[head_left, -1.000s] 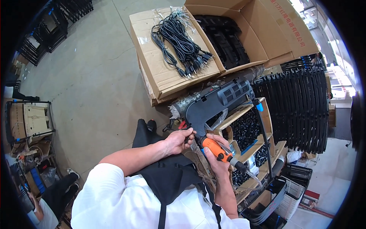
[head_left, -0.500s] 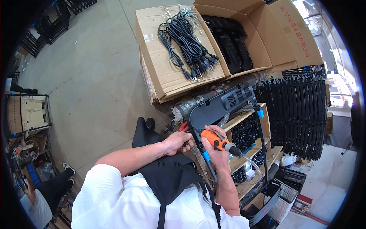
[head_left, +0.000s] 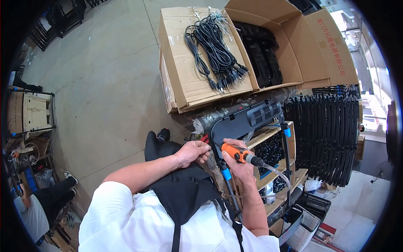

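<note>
Fingers of the right hand (head_left: pixel 236 161) are wrapped tight around an orange pneumatic screwdriver (head_left: pixel 237 153), its tip pointing toward the near corner of a long black vented housing (head_left: pixel 247 119). A clear air hose (head_left: pixel 280 173) loops away from the tool's rear end, to the right of the knuckles. Just to the left, the left hand (head_left: pixel 193 152) has its fingers curled together at the same end of the housing; whether they pinch something small cannot be told. A bit of red shows just above those fingers, too small to identify.

The housing lies across a wooden rack (head_left: pixel 268 138) directly beyond the fingertips, its shelves holding small black parts (head_left: pixel 270 150). Blue clips sit on the thin metal frame below and beside the hands.

Farther out, past the housing, a closed cardboard box (head_left: pixel 184 75) carries a bundle of black power cords (head_left: pixel 212 50) on its top. Beside it, to the right, an open cardboard box (head_left: pixel 294 46) holds stacked black plastic panels (head_left: pixel 262 54). To the far right of the hands stands a row of black grille parts (head_left: pixel 331 134) set on edge.

The grey concrete floor (head_left: pixel 100 92) spreads to the left. Another person's dark trousers and shoe (head_left: pixel 63 189) show at the lower left, near cluttered shelving (head_left: pixel 29 113). The wearer has a white shirt and a black apron.
</note>
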`<state>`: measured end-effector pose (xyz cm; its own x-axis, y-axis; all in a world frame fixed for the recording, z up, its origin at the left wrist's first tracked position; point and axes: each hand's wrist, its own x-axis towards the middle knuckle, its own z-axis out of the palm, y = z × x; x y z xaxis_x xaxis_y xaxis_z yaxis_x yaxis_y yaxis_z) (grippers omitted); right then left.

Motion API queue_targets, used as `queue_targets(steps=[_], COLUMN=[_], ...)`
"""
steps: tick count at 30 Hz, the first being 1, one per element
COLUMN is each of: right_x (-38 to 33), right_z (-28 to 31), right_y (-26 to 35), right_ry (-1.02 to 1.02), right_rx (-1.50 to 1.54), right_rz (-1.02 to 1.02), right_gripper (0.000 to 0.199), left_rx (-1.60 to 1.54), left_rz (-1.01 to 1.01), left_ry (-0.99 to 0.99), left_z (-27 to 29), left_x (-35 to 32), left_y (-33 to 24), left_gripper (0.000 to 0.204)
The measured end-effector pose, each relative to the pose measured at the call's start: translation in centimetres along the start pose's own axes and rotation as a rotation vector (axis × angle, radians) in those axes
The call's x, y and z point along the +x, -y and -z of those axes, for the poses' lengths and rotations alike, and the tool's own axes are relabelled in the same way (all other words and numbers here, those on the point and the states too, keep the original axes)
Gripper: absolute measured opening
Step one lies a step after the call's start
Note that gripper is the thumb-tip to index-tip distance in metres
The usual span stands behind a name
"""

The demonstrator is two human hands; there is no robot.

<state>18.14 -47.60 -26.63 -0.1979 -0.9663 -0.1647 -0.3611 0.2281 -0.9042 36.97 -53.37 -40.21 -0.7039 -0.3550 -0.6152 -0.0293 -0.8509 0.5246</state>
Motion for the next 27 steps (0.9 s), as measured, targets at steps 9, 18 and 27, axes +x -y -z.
queue_targets(steps=[9,18,27], right_x=[0.4,-1.9,-1.5], right_z=[-0.3,0.2,0.8], right_y=[0.2,1.3,0.6], right_ry=[0.002,-0.188,-0.294], right_rx=[-0.026,0.209,0.167], right_rz=[0.031,0.085,0.132], right_gripper=[0.042,0.052,0.053], left_rx=[-0.149,-0.354,-0.473], left_rz=[0.023,0.056,0.161], left_ry=[0.018,-0.058,0.026], left_z=[0.6,-1.3,-2.9], left_x=[0.4,1.9,4.3], left_y=[-0.1,-3.8,-6.1], left_gripper=[0.027,0.03,0.026])
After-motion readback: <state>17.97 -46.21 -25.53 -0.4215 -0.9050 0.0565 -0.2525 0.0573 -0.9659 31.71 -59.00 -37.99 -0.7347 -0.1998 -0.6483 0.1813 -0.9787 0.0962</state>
